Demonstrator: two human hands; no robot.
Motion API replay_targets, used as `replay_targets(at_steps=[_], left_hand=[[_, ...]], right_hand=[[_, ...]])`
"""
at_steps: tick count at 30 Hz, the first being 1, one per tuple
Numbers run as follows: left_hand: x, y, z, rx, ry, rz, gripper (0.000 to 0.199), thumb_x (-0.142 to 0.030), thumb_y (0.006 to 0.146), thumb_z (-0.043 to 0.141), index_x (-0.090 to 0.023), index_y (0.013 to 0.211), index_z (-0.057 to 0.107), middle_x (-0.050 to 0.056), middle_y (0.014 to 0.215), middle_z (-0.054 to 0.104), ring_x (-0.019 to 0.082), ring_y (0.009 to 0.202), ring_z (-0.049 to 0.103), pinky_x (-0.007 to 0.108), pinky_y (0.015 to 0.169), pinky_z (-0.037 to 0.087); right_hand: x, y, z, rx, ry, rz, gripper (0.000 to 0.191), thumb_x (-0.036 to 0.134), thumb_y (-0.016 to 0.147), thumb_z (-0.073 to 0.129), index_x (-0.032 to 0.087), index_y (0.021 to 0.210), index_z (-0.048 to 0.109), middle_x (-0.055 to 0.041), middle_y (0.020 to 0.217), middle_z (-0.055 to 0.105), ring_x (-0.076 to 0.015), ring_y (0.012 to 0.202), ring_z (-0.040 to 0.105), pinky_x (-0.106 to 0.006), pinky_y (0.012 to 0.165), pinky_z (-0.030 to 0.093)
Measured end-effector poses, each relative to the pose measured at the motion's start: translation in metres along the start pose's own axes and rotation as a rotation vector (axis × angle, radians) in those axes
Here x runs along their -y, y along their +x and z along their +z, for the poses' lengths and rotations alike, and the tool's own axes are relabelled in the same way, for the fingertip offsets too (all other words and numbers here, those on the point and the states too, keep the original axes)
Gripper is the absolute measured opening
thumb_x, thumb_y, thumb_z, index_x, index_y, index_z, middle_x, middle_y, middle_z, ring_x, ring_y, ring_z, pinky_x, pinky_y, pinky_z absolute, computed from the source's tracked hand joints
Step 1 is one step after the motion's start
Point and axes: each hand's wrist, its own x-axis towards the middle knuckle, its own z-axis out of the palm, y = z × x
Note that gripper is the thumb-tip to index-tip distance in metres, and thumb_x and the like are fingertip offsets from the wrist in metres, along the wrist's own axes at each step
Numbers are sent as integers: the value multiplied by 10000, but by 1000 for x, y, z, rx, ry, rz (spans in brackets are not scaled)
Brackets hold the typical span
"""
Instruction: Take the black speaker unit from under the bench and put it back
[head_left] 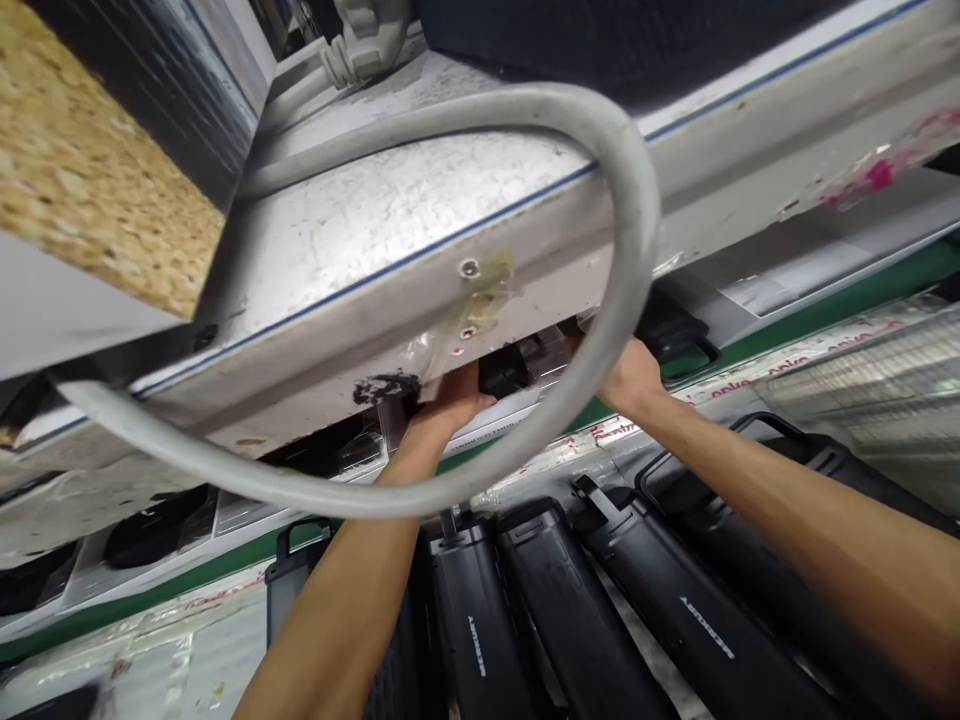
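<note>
Both my arms reach in beneath the edge of a white shelf [420,290]. My left hand [457,398] is at the left side of a white box [491,418] with a black item [505,370] in it; its fingers are partly hidden under the shelf. My right hand [628,378] is near the right side of the same box, its fingers hidden behind a thick grey cable [634,200] and the shelf edge. Whether either hand grips the box cannot be made out.
The cable loops in front of the shelf and across the view. Several black cases with handles, one marked MERKURY [480,640], stand below my hands. A green strip [787,345] runs beneath the white boxes. A speckled tan block [97,160] is at upper left.
</note>
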Motion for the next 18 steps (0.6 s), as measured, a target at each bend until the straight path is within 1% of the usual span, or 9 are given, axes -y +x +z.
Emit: replay_targets(at_steps=[3,5,7,9,11,13,15,16,18], left_hand=[[3,-1,14,-10,84,37,1018,-204,604,895,-226,1496,405,139,1534,436,376,1423,420,486,1197,369],[7,-1,22,-29,110,91,958,-256,659,875,-229,1496,410,140,1538,432,372,1439,400,497,1216,341],[9,1,29,-21,119,145,837,-272,734,827,-251,1477,443,130,1530,450,365,1449,392,524,1233,305],[10,3,33,-22,125,151,760,-265,767,803,-260,1453,477,130,1519,470,373,1450,391,561,1240,272],[8,1,33,-82,111,136,754,-294,748,828,-243,1428,508,142,1533,457,396,1460,366,588,1242,246],[4,-14,29,-195,85,139,713,-350,773,812,-219,1411,525,151,1547,436,401,1468,345,591,1242,242],[-2,-42,24,-306,50,144,597,-380,869,712,-200,1406,524,154,1525,458,370,1449,379,575,1225,290],[-6,-61,22,-332,32,147,529,-377,917,650,-194,1398,528,152,1504,478,345,1431,409,555,1208,331],[-12,-100,23,-302,14,157,417,-369,970,570,-199,1351,561,134,1478,504,301,1411,440,511,1183,389]], right_hand=[[7,-9,3,-19,-148,-308,620,523,1016,386,80,1416,552,-230,1424,534,-397,1358,438,-545,1087,399],[10,-15,13,66,-268,-469,662,541,1037,306,84,1478,493,-212,1531,429,-390,1430,339,-608,1166,275],[10,-19,25,178,-359,-481,694,572,1036,283,105,1524,444,-181,1585,364,-390,1467,273,-652,1184,200],[9,-19,33,242,-413,-450,730,607,1028,294,119,1564,383,-160,1597,351,-399,1486,222,-676,1185,164],[7,-19,32,231,-400,-422,743,622,1026,292,119,1567,379,-159,1574,391,-403,1484,215,-661,1183,194],[3,-22,24,141,-327,-432,704,597,1040,266,121,1525,449,-164,1530,446,-385,1461,271,-598,1170,283],[-3,-30,13,14,-235,-448,655,554,1053,246,119,1451,531,-172,1473,495,-358,1412,356,-532,1124,380],[-7,-35,7,-38,-199,-447,638,534,1054,247,107,1412,559,-182,1441,516,-352,1379,396,-513,1091,422],[-16,-44,-2,-78,-164,-434,610,509,1044,291,82,1368,582,-204,1389,544,-359,1323,454,-497,1023,484]])
